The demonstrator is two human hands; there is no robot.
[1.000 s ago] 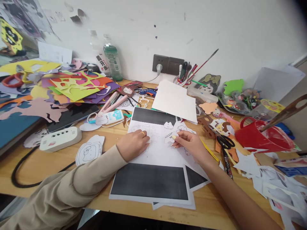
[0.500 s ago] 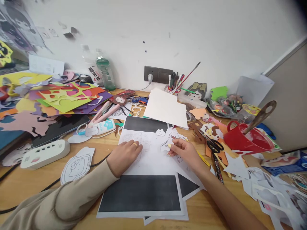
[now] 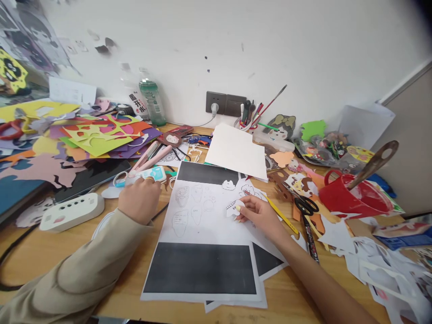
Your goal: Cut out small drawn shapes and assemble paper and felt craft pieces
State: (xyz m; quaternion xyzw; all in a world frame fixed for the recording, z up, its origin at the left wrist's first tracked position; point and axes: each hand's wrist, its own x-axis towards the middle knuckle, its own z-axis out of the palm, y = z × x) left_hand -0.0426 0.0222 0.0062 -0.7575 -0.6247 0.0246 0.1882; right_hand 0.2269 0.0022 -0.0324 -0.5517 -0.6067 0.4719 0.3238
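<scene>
Right hand (image 3: 261, 216): thumb and forefinger are pinched shut on a small white paper cut-out with a drawn figure (image 3: 234, 208), held low over the large white printed sheet with pencilled outlines and black bands (image 3: 205, 216). The cut-out sits at the sheet's right-centre, touching or just above it; which, I cannot tell.

Left hand (image 3: 140, 200): fingers curled, resting at a pale turquoise-and-white handheld tool (image 3: 148, 174) left of the sheet. Whether they grip it cannot be determined.

Risk, as judgement: the cut-out is thin and held by an edge, so pinching pressure could crease or tear it. The left sleeve lies across a black cable (image 3: 20, 252) and could drag it.

Containers: a red plastic cup (image 3: 351, 198), tilted, holds a brown wooden-looking handle (image 3: 373, 164); it may tip. A pen pot (image 3: 248, 123) by the wall holds brushes and pens.
</scene>
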